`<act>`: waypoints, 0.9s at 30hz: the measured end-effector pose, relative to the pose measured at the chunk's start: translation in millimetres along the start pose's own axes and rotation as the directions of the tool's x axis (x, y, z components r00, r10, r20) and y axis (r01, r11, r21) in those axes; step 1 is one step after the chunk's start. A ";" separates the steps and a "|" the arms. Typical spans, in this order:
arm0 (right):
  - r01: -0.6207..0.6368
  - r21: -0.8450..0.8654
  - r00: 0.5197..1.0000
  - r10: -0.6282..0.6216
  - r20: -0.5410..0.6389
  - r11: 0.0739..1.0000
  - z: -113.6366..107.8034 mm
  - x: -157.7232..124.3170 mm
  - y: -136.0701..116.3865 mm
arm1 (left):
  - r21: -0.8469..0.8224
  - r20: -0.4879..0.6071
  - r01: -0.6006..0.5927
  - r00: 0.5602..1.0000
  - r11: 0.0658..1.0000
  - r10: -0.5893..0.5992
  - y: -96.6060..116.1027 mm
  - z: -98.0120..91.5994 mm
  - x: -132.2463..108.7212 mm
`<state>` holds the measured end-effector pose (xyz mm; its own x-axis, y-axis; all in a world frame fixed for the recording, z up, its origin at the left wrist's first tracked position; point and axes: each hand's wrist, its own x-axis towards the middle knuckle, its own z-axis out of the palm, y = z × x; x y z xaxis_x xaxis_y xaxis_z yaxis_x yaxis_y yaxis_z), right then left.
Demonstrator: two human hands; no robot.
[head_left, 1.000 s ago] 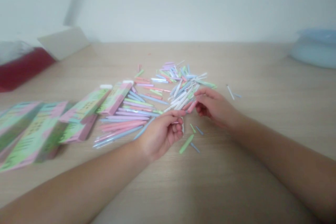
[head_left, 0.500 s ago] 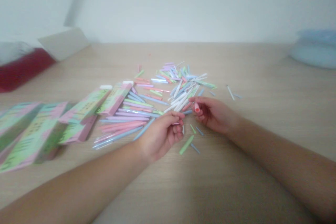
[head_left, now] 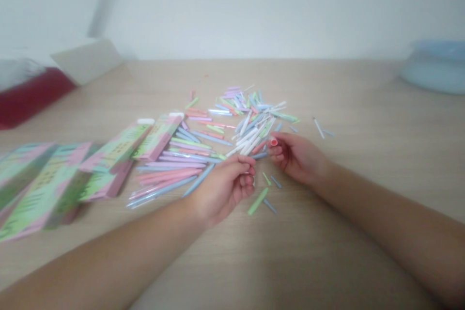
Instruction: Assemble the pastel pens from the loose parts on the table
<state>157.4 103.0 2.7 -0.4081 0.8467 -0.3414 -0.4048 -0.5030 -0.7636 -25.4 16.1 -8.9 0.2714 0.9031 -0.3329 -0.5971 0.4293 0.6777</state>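
My right hand (head_left: 292, 157) pinches a short pink pen tube (head_left: 273, 142), its round open end turned toward me. To its left, my left hand (head_left: 228, 186) is closed, thumb against fingertips; whatever it grips is hidden or too small to name. A gap separates the two hands. Behind them lies a loose heap of white pen parts (head_left: 254, 138) mixed with coloured ones. Below the hands on the table are a green pen tube (head_left: 257, 201) and small blue pieces (head_left: 276, 181). Left of my left hand, several pastel pens (head_left: 170, 172) lie in rows.
Several green and pink printed boxes (head_left: 69, 174) lie along the left. A red box (head_left: 36, 92) with a pale flap (head_left: 87, 60) stands at the back left. A pale blue bundle (head_left: 432, 70) sits at the far right. One thin white refill (head_left: 318, 127) lies apart on the right.
The pink tube has turned in my right hand, so its open end now faces me more directly. My left hand has barely moved.
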 end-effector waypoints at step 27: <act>0.676 -0.599 0.724 -0.539 0.431 0.429 -11.8 -9.6 4.2 | -0.020 0.031 -0.007 0.999 1.000 0.008 -0.2 -0.2 0.0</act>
<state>169.3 94.8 -3.7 -0.4302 0.8089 0.4007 0.0403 0.4606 -0.8867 -25.5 16.0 -9.1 0.2899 0.9065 -0.3069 -0.6142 0.4221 0.6667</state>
